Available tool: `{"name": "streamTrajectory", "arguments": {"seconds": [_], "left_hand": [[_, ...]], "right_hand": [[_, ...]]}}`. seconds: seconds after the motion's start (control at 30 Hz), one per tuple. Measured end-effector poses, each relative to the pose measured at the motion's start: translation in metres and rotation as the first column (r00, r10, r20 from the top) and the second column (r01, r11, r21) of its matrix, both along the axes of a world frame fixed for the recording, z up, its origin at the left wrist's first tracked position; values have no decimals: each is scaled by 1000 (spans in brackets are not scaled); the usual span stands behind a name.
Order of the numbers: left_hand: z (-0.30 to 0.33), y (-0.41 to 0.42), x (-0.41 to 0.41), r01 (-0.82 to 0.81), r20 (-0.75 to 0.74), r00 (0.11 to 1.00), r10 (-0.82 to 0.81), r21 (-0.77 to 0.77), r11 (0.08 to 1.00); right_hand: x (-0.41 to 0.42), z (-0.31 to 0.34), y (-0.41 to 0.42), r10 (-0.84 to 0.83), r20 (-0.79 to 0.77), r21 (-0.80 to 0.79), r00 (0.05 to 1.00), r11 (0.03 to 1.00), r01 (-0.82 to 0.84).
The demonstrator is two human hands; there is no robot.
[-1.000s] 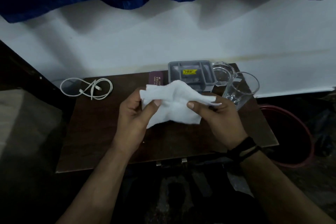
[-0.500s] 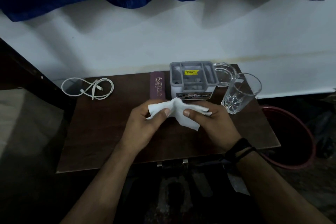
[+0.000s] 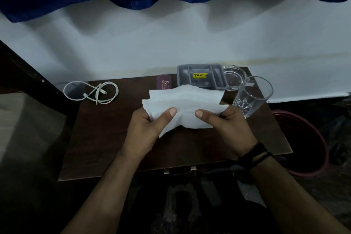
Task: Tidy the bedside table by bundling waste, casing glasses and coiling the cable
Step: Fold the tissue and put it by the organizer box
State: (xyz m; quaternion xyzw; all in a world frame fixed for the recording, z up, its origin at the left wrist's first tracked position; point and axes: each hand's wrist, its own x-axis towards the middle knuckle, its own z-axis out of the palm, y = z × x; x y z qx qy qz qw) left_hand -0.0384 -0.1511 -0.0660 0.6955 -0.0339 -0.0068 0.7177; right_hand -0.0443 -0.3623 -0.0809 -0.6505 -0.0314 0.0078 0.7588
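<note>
Both thumbs pin white tissue (image 3: 182,108) between left hand (image 3: 146,129) and right hand (image 3: 228,127).

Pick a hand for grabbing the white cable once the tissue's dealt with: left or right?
Left, probably. The white cable lies at the table's far left corner, on the left hand's side. The right hand would have to cross over. Both hands are pinching the tissue now.
</note>
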Motion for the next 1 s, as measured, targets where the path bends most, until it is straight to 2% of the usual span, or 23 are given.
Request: {"name": "streamTrajectory", "arguments": {"seconds": [0.1, 0.23, 0.37, 0.53, 0.63, 0.7, 0.8, 0.93, 1.0], "left_hand": [[-1, 6, 1, 10, 22, 1000, -10, -11, 1000], [-7, 6, 2, 41, -6, 999, -40, 117, 992], [0, 5, 0, 40, 94, 994, -57, 174, 984], [4, 4, -3, 12, 111, 994, -20, 73, 997], [11, -1, -7, 24, 149, 988, -35, 73, 997], [17, -4, -9, 14, 183, 983, -21, 38, 999], [13, -3, -6, 23, 114, 993, -20, -28, 999], [-5, 2, -2, 77, -26, 997, -75, 90, 993], [-6, 2, -2, 92, -32, 995, -89, 118, 989]], "right_hand": [[0, -2, -5, 4, -22, 22, 1000, 1000, -3], [2, -8, -5, 18, 35, -190, 999, 982, -11], [3, -6, -9, 65, 109, -300, 992, 954, -30], [1, -8, -4, -10, 29, -164, 1000, 986, 15], [0, -5, 0, -10, 46, -193, 999, 981, 19], [-1, -2, 1, -29, 61, -144, 998, 989, 37], [0, -4, 2, -51, 57, -104, 997, 993, 57], [-1, -12, 1, -13, 5, -180, 1000, 984, 13], [-1, -15, 1, -7, -51, -149, 999, 989, 0]]}}
